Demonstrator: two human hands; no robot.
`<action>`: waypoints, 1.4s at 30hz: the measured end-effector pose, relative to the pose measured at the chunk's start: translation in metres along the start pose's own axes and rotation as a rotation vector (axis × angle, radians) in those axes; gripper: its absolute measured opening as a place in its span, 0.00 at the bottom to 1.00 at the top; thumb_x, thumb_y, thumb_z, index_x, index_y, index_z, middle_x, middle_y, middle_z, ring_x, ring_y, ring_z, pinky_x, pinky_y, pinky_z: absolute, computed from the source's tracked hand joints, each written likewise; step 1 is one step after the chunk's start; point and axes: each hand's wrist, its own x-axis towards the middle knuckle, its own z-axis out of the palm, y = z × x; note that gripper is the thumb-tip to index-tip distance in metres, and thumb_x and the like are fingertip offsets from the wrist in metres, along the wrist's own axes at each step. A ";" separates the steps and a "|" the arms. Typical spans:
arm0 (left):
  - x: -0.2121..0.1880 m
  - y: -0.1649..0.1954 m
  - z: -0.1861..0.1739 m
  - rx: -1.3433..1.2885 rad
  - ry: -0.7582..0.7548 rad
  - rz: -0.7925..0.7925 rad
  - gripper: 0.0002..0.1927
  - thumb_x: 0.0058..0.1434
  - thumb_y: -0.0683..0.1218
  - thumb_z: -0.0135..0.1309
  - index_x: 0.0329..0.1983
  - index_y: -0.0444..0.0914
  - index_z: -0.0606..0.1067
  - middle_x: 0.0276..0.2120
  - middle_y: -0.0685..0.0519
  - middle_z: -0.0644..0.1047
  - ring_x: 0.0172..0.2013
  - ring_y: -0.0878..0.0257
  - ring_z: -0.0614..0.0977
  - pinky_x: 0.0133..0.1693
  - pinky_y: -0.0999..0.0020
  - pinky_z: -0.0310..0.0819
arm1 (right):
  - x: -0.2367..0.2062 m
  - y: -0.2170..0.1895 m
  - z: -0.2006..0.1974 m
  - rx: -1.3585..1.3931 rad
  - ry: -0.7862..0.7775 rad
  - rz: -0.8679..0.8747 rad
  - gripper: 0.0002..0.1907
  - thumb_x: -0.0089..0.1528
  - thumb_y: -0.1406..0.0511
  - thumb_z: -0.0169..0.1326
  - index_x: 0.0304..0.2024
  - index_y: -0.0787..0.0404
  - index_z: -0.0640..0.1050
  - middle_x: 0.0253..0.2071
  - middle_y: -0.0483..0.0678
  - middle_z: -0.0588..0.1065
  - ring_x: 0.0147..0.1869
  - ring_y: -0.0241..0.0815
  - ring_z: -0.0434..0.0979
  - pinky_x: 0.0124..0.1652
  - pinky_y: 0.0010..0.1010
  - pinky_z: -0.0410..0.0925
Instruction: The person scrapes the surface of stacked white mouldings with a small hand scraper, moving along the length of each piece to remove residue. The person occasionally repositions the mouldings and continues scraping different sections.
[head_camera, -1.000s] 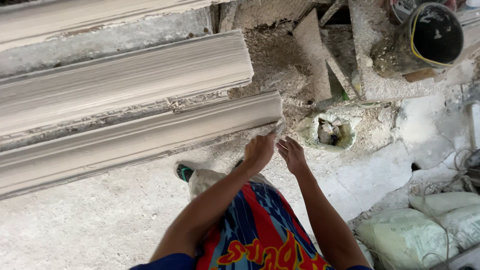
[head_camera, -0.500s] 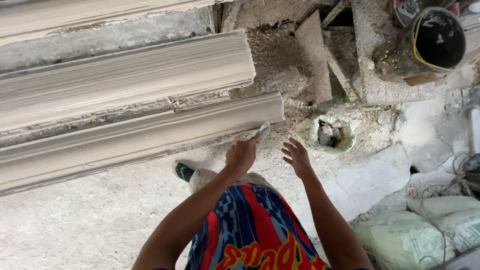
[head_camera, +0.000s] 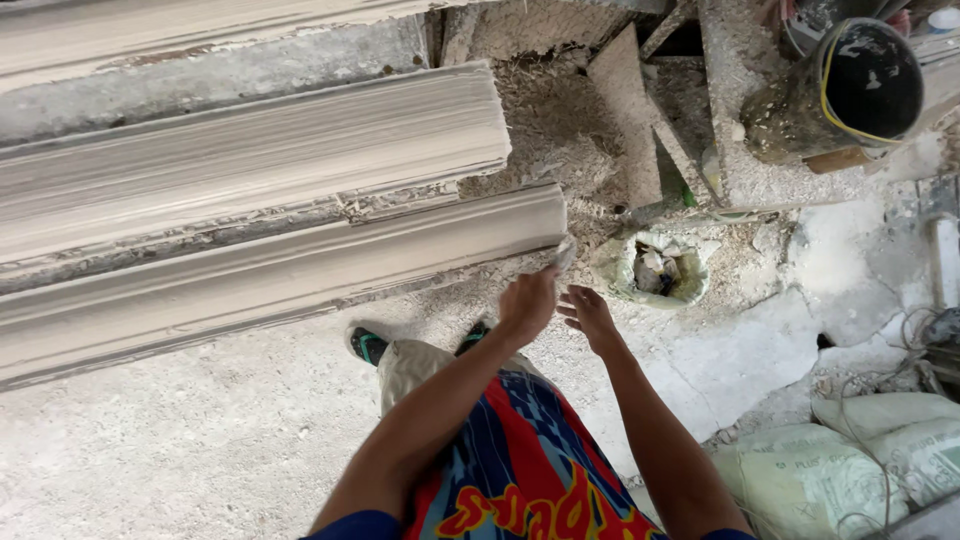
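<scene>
Two long plaster cornice mouldings (head_camera: 250, 210) lie side by side across the upper left. The nearer moulding (head_camera: 300, 270) ends just above the hands, over a rough, plaster-spattered floor (head_camera: 150, 450). Grey sacks (head_camera: 850, 460) slump at lower right, a black bucket (head_camera: 860, 85) stands at top right, and a crusted small tub (head_camera: 655, 268) sits just beside the moulding's end. The left hand (head_camera: 528, 303) has its fingers pinched on a small scraper (head_camera: 562, 255) touching that end. The right hand (head_camera: 590, 318) hovers close by, fingers loosely spread and holding nothing.

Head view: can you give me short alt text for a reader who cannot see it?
Seen from above, a person's left hand holds a small scraper-like tool at the end of a long grey plaster moulding, with the open right hand beside it. A plaster-caked bowl, a dark bucket and sacks lie to the right.
</scene>
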 end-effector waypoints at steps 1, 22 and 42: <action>0.000 0.005 -0.002 0.006 -0.024 -0.014 0.19 0.75 0.45 0.37 0.65 0.47 0.73 0.20 0.48 0.77 0.10 0.67 0.66 0.11 0.71 0.59 | 0.001 0.003 0.001 -0.021 0.003 0.011 0.25 0.70 0.55 0.47 0.66 0.59 0.68 0.61 0.51 0.75 0.60 0.47 0.79 0.52 0.40 0.70; -0.050 -0.056 -0.041 -0.063 -0.091 0.080 0.19 0.75 0.48 0.40 0.65 0.48 0.73 0.32 0.43 0.82 0.14 0.67 0.70 0.14 0.70 0.68 | 0.019 -0.015 0.034 -0.143 0.001 -0.150 0.20 0.67 0.60 0.52 0.54 0.70 0.75 0.46 0.63 0.79 0.54 0.56 0.83 0.46 0.25 0.78; -0.226 -0.224 -0.162 -0.435 0.600 -0.449 0.44 0.60 0.41 0.50 0.75 0.28 0.43 0.46 0.36 0.64 0.41 0.50 0.69 0.42 0.53 0.73 | -0.022 -0.064 0.286 -0.786 -0.589 -0.506 0.28 0.71 0.47 0.36 0.55 0.59 0.76 0.48 0.52 0.80 0.50 0.43 0.83 0.49 0.38 0.77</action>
